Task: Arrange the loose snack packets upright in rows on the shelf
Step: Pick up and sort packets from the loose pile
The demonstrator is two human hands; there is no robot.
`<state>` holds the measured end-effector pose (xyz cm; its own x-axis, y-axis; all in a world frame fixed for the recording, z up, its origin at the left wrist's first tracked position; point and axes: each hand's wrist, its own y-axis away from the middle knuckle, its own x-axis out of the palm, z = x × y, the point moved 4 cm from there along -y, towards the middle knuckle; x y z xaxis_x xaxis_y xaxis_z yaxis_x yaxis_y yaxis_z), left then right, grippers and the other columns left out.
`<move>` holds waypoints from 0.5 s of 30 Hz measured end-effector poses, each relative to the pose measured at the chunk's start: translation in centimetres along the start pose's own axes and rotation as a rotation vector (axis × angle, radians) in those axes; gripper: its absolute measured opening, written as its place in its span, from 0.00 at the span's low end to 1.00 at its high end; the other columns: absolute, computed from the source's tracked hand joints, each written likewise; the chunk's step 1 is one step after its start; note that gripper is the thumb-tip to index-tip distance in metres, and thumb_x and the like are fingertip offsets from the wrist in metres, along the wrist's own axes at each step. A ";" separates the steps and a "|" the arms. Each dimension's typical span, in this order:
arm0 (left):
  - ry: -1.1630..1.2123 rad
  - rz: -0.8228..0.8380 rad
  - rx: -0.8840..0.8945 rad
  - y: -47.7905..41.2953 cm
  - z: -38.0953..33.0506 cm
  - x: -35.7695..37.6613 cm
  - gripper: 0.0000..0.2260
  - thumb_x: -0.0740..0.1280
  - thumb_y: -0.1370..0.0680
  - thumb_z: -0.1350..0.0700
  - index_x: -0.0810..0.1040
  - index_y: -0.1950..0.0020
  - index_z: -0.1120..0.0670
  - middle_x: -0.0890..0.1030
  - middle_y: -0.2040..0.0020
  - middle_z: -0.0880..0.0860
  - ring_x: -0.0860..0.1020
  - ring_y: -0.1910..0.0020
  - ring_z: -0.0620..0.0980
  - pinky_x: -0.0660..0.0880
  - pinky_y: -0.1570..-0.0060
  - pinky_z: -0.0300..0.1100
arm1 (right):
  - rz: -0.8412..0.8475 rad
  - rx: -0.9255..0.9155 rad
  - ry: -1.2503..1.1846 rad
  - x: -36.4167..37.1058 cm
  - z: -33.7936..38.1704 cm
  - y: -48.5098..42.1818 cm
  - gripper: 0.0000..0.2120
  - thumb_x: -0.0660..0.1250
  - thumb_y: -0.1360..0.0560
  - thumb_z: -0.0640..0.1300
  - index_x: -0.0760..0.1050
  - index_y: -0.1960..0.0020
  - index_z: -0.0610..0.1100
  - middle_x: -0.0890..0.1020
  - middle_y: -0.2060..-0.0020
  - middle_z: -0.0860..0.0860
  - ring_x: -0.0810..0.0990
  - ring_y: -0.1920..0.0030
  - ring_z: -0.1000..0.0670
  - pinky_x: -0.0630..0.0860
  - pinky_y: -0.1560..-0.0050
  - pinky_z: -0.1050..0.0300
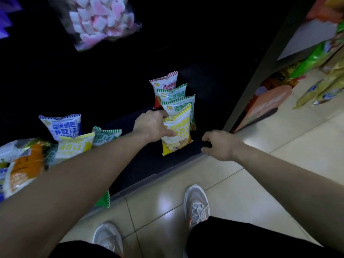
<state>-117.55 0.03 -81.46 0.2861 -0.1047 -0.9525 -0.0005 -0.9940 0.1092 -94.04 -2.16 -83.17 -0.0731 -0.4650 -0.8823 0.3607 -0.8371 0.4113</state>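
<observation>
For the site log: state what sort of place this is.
Probably a small shop: a low dark shelf holds a row of matching snack packets, neighbouring shelves carry more packaged goods, and the floor is tiled.

Four packets stand upright in one row at the right of the dark shelf (149,164): a red-edged packet (163,83) rearmost, two green-edged packets (173,94) next, and a yellow packet (178,135) foremost, gripped by the left hand (151,125). Further left, a blue packet (61,126), a yellow-edged packet (74,146) and an orange packet (26,170) lie heaped.
</observation>
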 end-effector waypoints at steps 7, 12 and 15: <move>-0.042 -0.009 0.001 -2.8 -3.6 4.1 0.33 0.72 0.34 0.33 0.72 0.33 0.46 0.80 0.45 0.51 0.78 0.50 0.53 0.71 0.64 0.43 | 0.027 0.046 -0.015 1.4 -3.0 0.1 0.19 0.64 0.24 0.57 0.73 0.36 0.52 0.77 0.39 0.48 0.75 0.38 0.43 0.73 0.44 0.53; -0.088 -0.017 0.014 -3.5 -5.5 5.4 0.28 0.71 0.30 0.36 0.73 0.36 0.48 0.80 0.47 0.53 0.78 0.48 0.54 0.74 0.60 0.46 | 0.036 0.017 -0.007 2.0 -2.5 0.4 0.18 0.63 0.22 0.54 0.74 0.36 0.48 0.76 0.38 0.45 0.73 0.37 0.42 0.69 0.45 0.54; -0.158 0.032 0.031 -3.6 -6.8 6.2 0.28 0.70 0.28 0.38 0.71 0.34 0.50 0.79 0.45 0.54 0.76 0.44 0.55 0.76 0.57 0.48 | 0.038 0.007 0.004 2.0 -2.5 0.6 0.18 0.63 0.21 0.53 0.73 0.35 0.47 0.75 0.38 0.44 0.73 0.36 0.42 0.69 0.45 0.55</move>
<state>-109.27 3.13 -85.77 0.1312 -0.1377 -0.9818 -0.0377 -0.9903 0.1338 -91.68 -2.91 -85.29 -0.0555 -0.4950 -0.8671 0.3566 -0.8210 0.4459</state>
